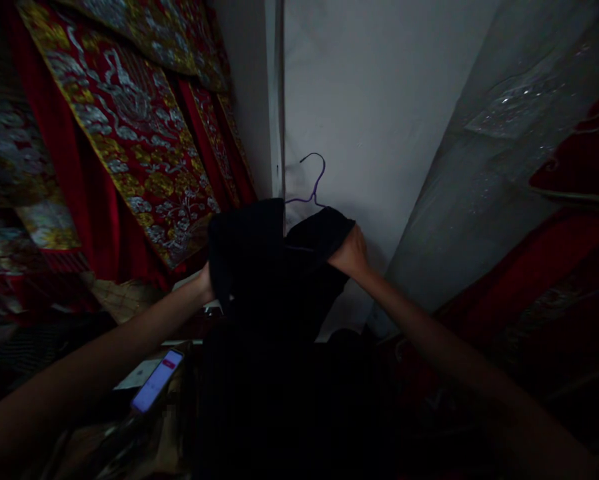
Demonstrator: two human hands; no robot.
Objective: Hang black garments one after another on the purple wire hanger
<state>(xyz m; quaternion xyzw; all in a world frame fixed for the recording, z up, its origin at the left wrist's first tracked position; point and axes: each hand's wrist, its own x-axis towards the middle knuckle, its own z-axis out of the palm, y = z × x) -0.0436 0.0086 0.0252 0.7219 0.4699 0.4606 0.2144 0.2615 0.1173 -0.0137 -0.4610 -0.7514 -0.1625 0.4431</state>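
A dark garment [259,260], nearly black in the dim light, hangs spread between my two hands. Out of its neck opening rises the hook of a thin purple wire hanger [313,196], whose shoulders run under the cloth. My right hand [352,253] is closed on the garment's right shoulder edge. At the left side, my left hand [206,283] grips the cloth, its fingers mostly hidden behind the fabric. The lower part of the garment merges into darkness.
Red embroidered cloths [129,133] with gold and silver patterns hang at the left. A pale wall [379,100] stands ahead. Clear plastic sheeting [499,120] and red fabric [584,153] are at the right. A lit phone [158,381] lies at the lower left.
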